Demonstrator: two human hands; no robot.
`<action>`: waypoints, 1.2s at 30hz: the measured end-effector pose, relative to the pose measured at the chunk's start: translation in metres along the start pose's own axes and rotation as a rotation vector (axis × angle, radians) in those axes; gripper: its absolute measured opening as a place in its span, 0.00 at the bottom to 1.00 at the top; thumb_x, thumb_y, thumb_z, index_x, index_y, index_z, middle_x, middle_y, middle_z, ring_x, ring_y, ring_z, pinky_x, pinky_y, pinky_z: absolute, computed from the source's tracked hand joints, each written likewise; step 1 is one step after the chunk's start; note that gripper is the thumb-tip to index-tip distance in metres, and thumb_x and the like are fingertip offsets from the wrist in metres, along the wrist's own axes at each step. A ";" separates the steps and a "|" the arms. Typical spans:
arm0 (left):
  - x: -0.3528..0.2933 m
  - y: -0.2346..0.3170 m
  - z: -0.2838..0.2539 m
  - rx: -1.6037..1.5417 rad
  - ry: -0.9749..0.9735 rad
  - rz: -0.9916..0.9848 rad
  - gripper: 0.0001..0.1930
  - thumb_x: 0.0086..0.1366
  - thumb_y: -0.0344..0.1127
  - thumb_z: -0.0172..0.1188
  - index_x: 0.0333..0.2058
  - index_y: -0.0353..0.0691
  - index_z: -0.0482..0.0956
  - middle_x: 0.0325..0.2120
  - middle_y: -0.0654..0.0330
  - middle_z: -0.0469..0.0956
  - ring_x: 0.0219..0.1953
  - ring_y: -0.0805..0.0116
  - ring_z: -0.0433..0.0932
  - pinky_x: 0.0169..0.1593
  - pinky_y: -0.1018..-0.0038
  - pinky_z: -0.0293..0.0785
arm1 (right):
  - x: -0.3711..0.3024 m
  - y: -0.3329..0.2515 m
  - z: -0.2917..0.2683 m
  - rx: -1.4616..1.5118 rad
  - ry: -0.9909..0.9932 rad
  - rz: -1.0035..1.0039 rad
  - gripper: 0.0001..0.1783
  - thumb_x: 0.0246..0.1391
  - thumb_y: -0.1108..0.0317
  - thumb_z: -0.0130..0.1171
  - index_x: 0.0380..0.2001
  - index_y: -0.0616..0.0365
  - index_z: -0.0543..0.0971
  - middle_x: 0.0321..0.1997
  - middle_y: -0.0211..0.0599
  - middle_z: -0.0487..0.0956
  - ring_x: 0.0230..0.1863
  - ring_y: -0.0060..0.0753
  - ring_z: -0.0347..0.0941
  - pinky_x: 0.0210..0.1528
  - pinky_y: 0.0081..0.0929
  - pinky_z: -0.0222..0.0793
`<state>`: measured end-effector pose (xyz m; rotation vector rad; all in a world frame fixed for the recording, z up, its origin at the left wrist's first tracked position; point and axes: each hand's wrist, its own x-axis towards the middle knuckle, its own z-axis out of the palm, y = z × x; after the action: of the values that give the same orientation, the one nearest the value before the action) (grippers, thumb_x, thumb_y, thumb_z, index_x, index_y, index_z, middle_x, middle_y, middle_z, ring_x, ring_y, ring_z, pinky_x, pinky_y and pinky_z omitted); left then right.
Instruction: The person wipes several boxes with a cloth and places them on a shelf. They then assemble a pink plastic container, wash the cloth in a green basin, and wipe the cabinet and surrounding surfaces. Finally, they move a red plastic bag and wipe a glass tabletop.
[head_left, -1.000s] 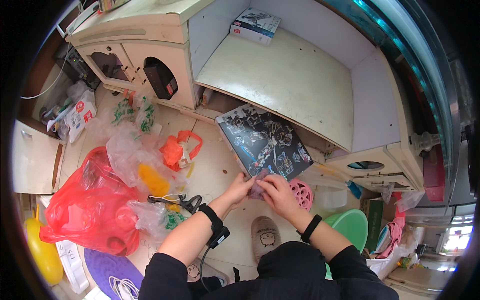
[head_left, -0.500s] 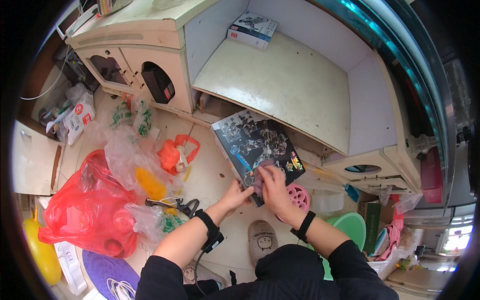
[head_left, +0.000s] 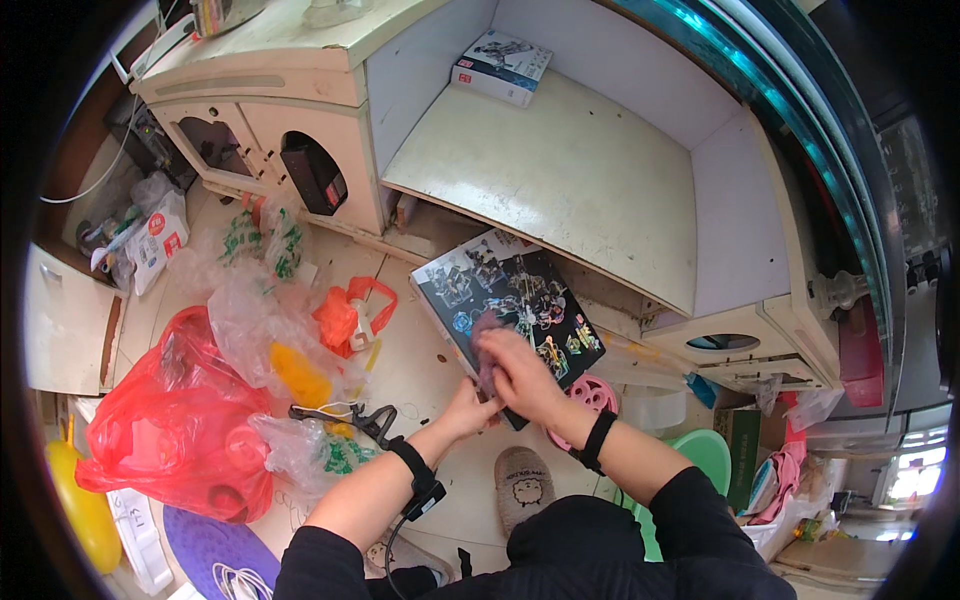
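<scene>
A large flat box, dark with printed figures on its top face, is tilted below the front of an open cabinet shelf. My left hand grips its near left corner, thumb along the edge. Bunched in my right hand is a purplish-grey cloth, pressed against the box's top near its left edge. The fingers of that hand partly cover the cloth. A smaller white and blue box lies at the back left of the shelf.
Plastic bags, among them a big red one, cover the floor at left. A pink basket and a green basin stand right of my hands. Near my feet is a slipper. A purple mat lies lower left.
My right hand has slid the cloth leftward across the box's top, toward the left edge. The box has shifted slightly left and nearer, with my left hand still on its corner.
</scene>
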<state>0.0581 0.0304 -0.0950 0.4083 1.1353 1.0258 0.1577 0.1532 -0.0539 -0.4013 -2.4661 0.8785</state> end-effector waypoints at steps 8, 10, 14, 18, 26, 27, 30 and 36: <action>-0.008 -0.024 0.011 -0.094 0.163 0.056 0.32 0.63 0.39 0.63 0.54 0.34 0.51 0.45 0.53 0.73 0.39 0.66 0.77 0.35 0.71 0.79 | 0.035 0.060 -0.037 -0.273 0.309 0.276 0.18 0.49 0.81 0.45 0.45 0.61 0.75 0.43 0.49 0.77 0.45 0.53 0.72 0.48 0.37 0.69; -0.005 -0.025 0.014 -0.072 0.183 0.065 0.31 0.62 0.37 0.63 0.53 0.34 0.52 0.42 0.55 0.73 0.37 0.70 0.77 0.32 0.73 0.78 | 0.035 0.048 -0.023 -0.205 0.261 0.302 0.18 0.49 0.82 0.46 0.44 0.63 0.74 0.43 0.51 0.76 0.46 0.52 0.71 0.50 0.38 0.68; -0.005 -0.023 0.014 0.022 0.141 0.064 0.30 0.62 0.37 0.63 0.52 0.34 0.53 0.38 0.58 0.73 0.31 0.72 0.76 0.29 0.75 0.77 | 0.025 0.001 0.015 0.045 0.018 -0.103 0.19 0.44 0.83 0.53 0.43 0.62 0.75 0.46 0.47 0.76 0.51 0.51 0.71 0.57 0.39 0.66; -0.012 -0.027 0.017 -0.078 0.208 0.063 0.30 0.62 0.37 0.64 0.52 0.32 0.53 0.37 0.58 0.73 0.29 0.72 0.76 0.28 0.75 0.77 | 0.045 0.029 -0.005 0.054 -0.081 -0.134 0.18 0.43 0.82 0.56 0.41 0.60 0.76 0.44 0.46 0.76 0.47 0.51 0.72 0.53 0.40 0.68; -0.001 -0.031 0.012 0.014 0.166 0.045 0.31 0.61 0.38 0.64 0.50 0.32 0.53 0.35 0.56 0.73 0.27 0.71 0.75 0.28 0.75 0.76 | 0.071 0.036 0.015 -0.061 0.307 0.194 0.15 0.47 0.82 0.53 0.40 0.60 0.77 0.41 0.48 0.78 0.43 0.51 0.74 0.48 0.38 0.70; -0.001 -0.030 0.012 0.041 0.144 -0.002 0.31 0.62 0.38 0.63 0.52 0.33 0.52 0.36 0.57 0.72 0.28 0.72 0.74 0.29 0.74 0.75 | 0.072 0.022 0.027 -0.069 0.263 -0.066 0.15 0.46 0.83 0.53 0.39 0.60 0.77 0.42 0.46 0.77 0.44 0.50 0.74 0.49 0.37 0.70; -0.004 -0.029 0.014 0.106 0.198 -0.062 0.30 0.62 0.36 0.62 0.52 0.35 0.51 0.37 0.58 0.71 0.27 0.73 0.73 0.30 0.74 0.74 | 0.071 -0.007 0.046 0.055 -0.005 -0.234 0.20 0.42 0.83 0.56 0.42 0.60 0.76 0.50 0.45 0.76 0.54 0.49 0.71 0.58 0.36 0.66; -0.015 -0.029 0.013 -0.044 0.107 0.005 0.35 0.64 0.39 0.61 0.57 0.31 0.46 0.53 0.47 0.67 0.51 0.58 0.74 0.46 0.61 0.78 | 0.096 0.043 0.019 -0.113 0.004 -0.138 0.20 0.46 0.77 0.54 0.46 0.58 0.76 0.52 0.47 0.75 0.55 0.51 0.69 0.57 0.38 0.66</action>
<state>0.0818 0.0059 -0.1022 0.3245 1.2053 1.0858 0.0717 0.2166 -0.0616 -0.2667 -2.5133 0.6842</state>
